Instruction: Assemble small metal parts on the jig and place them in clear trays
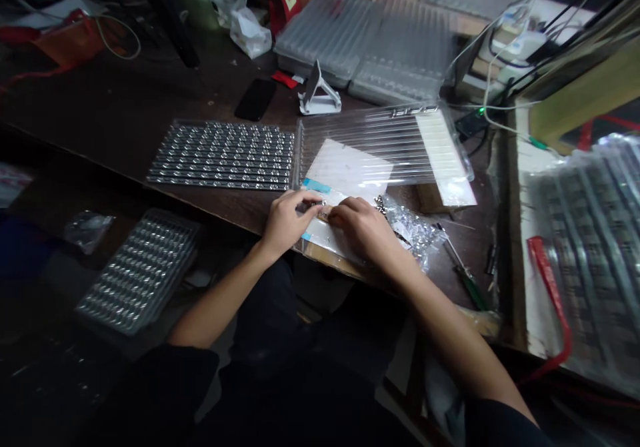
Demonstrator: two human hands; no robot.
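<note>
My left hand (293, 219) is closed, thumb and forefinger pinched on a small metal part (320, 202) at the table's front edge. Beside it, my right hand (361, 224) is closed too, its fingertips bent down over a small piece too hidden to name. Both hands rest over a white board (330, 237) with blue tape (317, 186) at its corner. Behind them lies a white sheet (350, 167), partly on a clear ribbed tray (370, 127) with a few metal pieces at its far edge. Left of it, another tray (225, 155) is filled with rows of shiny metal parts.
Right of my hands lie a plastic bag of small parts (417, 230) and a green-handled screwdriver (473, 287). A phone (255, 99), a white stand (320, 94) and stacked clear trays (325, 34) stand behind. A filled tray (137, 270) sits lower left.
</note>
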